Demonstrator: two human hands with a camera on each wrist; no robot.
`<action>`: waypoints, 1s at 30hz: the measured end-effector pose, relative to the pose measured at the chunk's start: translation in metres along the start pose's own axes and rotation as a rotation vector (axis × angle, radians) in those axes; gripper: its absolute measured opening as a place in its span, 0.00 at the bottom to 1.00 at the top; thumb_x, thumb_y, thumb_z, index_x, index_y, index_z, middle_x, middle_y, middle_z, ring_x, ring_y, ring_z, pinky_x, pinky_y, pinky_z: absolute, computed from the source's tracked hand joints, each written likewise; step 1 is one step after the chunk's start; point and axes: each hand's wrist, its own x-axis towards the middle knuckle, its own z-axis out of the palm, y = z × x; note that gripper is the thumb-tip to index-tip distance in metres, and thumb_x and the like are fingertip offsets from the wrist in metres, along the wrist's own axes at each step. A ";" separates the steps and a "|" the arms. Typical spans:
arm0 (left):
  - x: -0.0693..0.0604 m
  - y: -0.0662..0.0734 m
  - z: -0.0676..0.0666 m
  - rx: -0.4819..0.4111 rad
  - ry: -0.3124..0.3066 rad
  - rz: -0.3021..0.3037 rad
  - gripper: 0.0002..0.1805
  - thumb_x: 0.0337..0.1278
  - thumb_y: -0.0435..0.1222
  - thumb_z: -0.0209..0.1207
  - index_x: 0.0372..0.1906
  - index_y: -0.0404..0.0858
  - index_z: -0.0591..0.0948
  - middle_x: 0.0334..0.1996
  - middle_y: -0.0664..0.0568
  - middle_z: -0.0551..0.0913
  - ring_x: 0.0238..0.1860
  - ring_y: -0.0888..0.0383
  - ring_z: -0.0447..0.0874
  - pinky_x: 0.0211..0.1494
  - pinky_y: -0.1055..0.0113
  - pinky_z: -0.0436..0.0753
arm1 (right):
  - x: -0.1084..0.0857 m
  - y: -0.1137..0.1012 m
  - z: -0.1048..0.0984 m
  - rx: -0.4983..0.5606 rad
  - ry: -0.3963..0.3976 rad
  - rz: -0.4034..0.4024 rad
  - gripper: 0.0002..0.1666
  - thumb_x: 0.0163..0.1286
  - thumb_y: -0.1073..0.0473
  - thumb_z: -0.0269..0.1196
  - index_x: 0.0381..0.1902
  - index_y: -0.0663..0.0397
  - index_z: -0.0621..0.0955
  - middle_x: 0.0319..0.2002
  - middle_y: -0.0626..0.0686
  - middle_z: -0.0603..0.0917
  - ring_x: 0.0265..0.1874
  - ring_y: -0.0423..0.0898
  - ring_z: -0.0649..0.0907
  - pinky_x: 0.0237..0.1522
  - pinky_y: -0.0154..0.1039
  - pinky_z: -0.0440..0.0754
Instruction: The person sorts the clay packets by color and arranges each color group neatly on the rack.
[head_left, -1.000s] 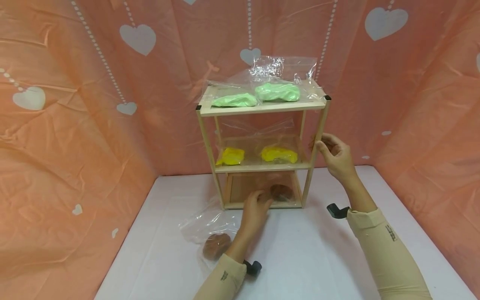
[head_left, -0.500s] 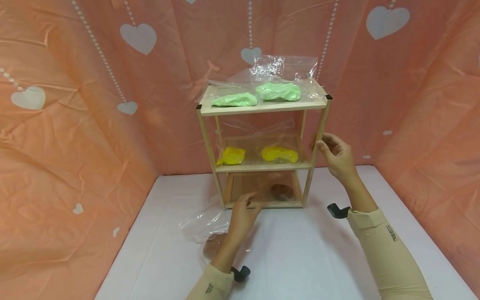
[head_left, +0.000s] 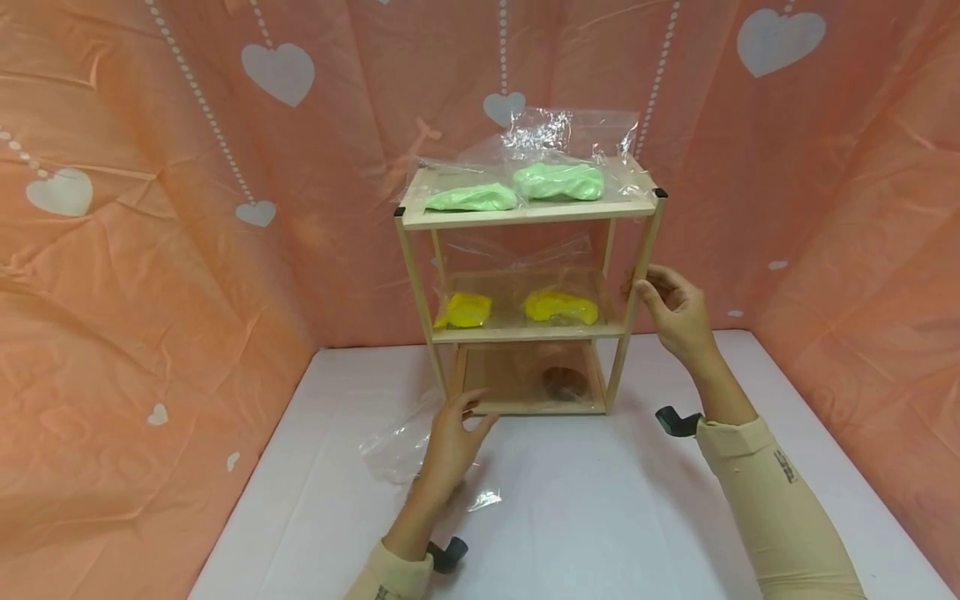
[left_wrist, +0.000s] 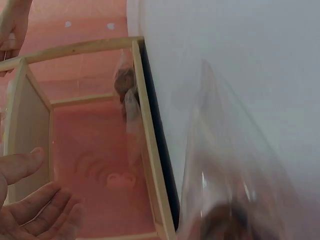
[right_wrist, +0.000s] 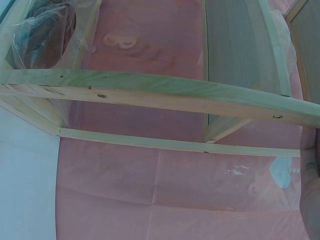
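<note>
A three-tier wooden rack (head_left: 517, 335) stands on the table. My right hand (head_left: 681, 321) holds its right front post, thumb in front and fingers behind. My left hand (head_left: 450, 442), fingers spread and loosely bent, hovers before the rack's lower left corner with nothing in it. On the bottom shelf, to the right, lies a clear bag with a brown lump (head_left: 565, 383). Beneath my left hand and forearm, another clear plastic bag (head_left: 401, 442) lies on the table; its brown lump (left_wrist: 225, 222) shows blurred in the left wrist view and is mostly hidden in the head view.
Two bagged yellow lumps (head_left: 561, 307) lie on the middle shelf. The top shelf bears two bagged light-green lumps (head_left: 558, 181). Behind and beside the white table (head_left: 600, 517) hangs a pink-orange cloth (head_left: 360, 250) with white hearts.
My left hand has drawn away from the bagged brown lump on the bottom shelf, leftward and toward me, over the bag on the table. The right hand stays on the post.
</note>
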 end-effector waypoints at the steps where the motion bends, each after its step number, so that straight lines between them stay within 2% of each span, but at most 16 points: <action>1: -0.001 -0.001 -0.004 0.009 0.002 -0.001 0.22 0.68 0.31 0.71 0.64 0.33 0.84 0.58 0.36 0.86 0.61 0.38 0.85 0.66 0.46 0.84 | 0.000 0.000 0.000 0.002 0.000 -0.002 0.14 0.79 0.73 0.60 0.55 0.85 0.79 0.38 0.48 0.91 0.41 0.40 0.88 0.54 0.29 0.85; 9: -0.010 -0.014 -0.031 0.051 0.000 -0.029 0.22 0.68 0.32 0.71 0.63 0.31 0.83 0.56 0.37 0.86 0.59 0.40 0.85 0.64 0.46 0.85 | 0.001 -0.001 0.001 0.010 -0.004 -0.015 0.15 0.80 0.75 0.59 0.55 0.89 0.76 0.39 0.49 0.91 0.41 0.40 0.88 0.53 0.29 0.85; 16: -0.023 -0.028 -0.055 0.105 0.016 -0.089 0.21 0.68 0.34 0.71 0.63 0.32 0.84 0.56 0.40 0.86 0.57 0.39 0.86 0.62 0.44 0.86 | -0.001 0.000 0.001 0.008 -0.004 -0.005 0.16 0.80 0.74 0.59 0.55 0.89 0.76 0.39 0.48 0.91 0.42 0.40 0.88 0.54 0.29 0.85; 24: -0.043 -0.034 -0.069 0.198 0.002 -0.131 0.20 0.67 0.37 0.72 0.59 0.32 0.85 0.52 0.39 0.85 0.53 0.42 0.86 0.58 0.47 0.87 | -0.002 0.000 0.001 0.032 0.008 0.012 0.16 0.80 0.75 0.59 0.55 0.90 0.75 0.39 0.49 0.91 0.41 0.40 0.89 0.55 0.30 0.85; 30: -0.052 -0.035 -0.072 0.257 0.004 -0.154 0.23 0.64 0.41 0.74 0.58 0.33 0.85 0.51 0.39 0.85 0.49 0.45 0.85 0.52 0.50 0.85 | -0.001 0.000 0.001 0.035 0.006 0.008 0.15 0.80 0.75 0.59 0.56 0.88 0.76 0.40 0.49 0.91 0.42 0.40 0.88 0.55 0.30 0.85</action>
